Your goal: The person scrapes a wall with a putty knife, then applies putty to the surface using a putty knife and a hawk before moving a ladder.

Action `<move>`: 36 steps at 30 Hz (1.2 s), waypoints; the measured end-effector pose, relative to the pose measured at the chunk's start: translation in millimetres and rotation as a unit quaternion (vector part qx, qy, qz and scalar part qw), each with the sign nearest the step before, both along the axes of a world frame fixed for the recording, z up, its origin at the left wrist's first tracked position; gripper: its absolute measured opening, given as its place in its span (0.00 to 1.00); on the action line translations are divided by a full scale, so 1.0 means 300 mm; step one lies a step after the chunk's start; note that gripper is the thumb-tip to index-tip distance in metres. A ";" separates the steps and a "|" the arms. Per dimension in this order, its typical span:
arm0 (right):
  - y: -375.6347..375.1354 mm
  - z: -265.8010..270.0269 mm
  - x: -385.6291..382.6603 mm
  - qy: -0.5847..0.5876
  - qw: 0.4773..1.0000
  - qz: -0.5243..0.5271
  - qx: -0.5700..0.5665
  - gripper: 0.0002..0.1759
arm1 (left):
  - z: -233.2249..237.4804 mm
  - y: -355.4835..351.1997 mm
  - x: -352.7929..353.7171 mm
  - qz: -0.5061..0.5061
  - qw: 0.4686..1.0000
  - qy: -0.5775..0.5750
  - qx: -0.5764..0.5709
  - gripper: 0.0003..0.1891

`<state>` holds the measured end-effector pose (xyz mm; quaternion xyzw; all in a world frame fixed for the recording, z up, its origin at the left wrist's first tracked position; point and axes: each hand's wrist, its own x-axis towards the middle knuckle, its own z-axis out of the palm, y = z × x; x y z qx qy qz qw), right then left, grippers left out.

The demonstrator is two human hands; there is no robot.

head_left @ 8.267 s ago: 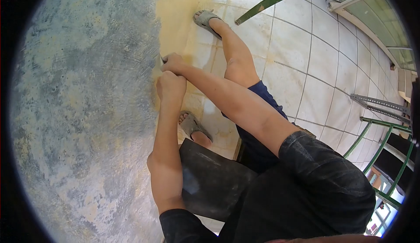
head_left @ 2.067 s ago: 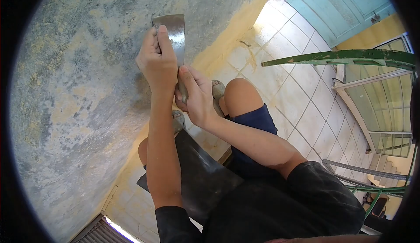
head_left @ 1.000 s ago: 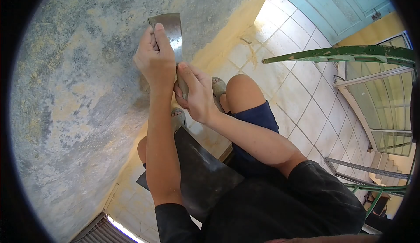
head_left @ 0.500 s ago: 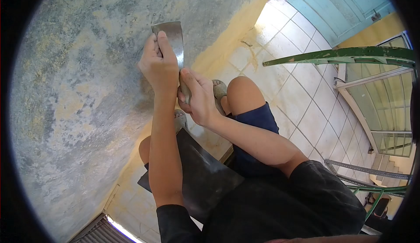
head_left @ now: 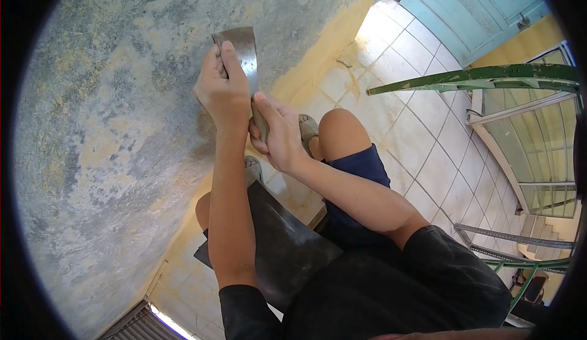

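A metal scraper (head_left: 244,49) with a wide curved blade is held against or close to the mottled grey wall (head_left: 122,95). My left hand (head_left: 226,92) grips the blade, its thumb lying along the near face and its fingers behind. Lower down, my right hand (head_left: 275,129) is closed round the scraper's handle (head_left: 262,125). A dark sheet (head_left: 281,242) lies over my lap below both hands. Whether the blade's far edge touches the wall cannot be made out.
Pale floor tiles (head_left: 422,144) dusted with yellow run along the wall's foot. A green curved metal frame (head_left: 471,80) juts in from the right, near a glazed panel (head_left: 532,150). A light blue door (head_left: 471,16) stands at the top right.
The scraper and both hands have shifted up very slightly in the view. Both grips look the same.
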<state>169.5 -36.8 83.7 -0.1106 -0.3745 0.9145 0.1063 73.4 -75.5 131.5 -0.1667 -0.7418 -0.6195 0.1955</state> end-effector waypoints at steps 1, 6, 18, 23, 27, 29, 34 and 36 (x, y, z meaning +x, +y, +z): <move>0.007 -0.005 0.015 0.007 1.000 0.019 0.010 0.17 | -0.023 0.008 -0.006 0.013 0.999 0.023 0.019 0.14; 0.008 -0.007 0.028 0.005 1.000 0.026 -0.006 0.15 | -0.030 -0.010 -0.020 0.041 0.997 0.064 -0.005 0.16; 0.028 0.054 0.037 -0.013 1.000 -0.009 0.010 0.17 | 0.303 -0.275 0.153 0.043 0.923 -0.169 -0.343 0.28; 0.072 0.048 0.063 -0.056 0.996 -0.003 0.069 0.18 | 0.182 -0.741 0.523 0.218 0.962 -0.137 -0.088 0.22; 0.112 0.048 0.070 -0.113 0.992 -0.024 0.057 0.20 | -0.224 -1.208 1.059 0.420 0.837 -0.324 -0.133 0.22; 0.134 0.065 0.074 -0.114 0.991 -0.020 0.069 0.17 | -0.455 -1.332 1.504 0.411 0.629 -0.520 -0.406 0.23; 0.149 0.061 0.079 -0.118 0.988 -0.022 0.097 0.14 | -0.504 -1.327 1.507 0.388 0.632 -0.542 -0.396 0.23; 0.149 0.051 0.079 -0.113 0.989 -0.011 0.094 0.14 | -0.527 -1.306 1.503 0.373 0.634 -0.554 -0.390 0.22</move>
